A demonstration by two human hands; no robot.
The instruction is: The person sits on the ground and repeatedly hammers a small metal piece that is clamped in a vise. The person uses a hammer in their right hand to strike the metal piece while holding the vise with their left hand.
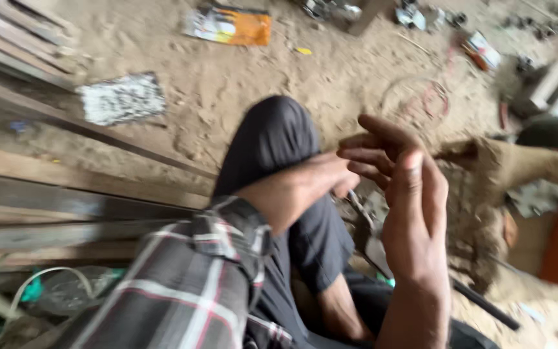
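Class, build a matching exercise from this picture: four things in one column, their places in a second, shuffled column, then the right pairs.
Things:
1. orange packet
2. wooden planks
3. right hand
4. checked sleeve

Places:
A. bottom, on the left arm
B. top, on the sand
C. left side
D. raised beside the knee

Pairs: 1-B, 2-C, 3-D, 4-A

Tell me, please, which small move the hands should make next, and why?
Probably bring the right hand down to the grey metal tool lying beside the knee. That hand is raised, open and holds nothing, while the left hand rests near the tool's upper end; the blur hides whether it grips it.
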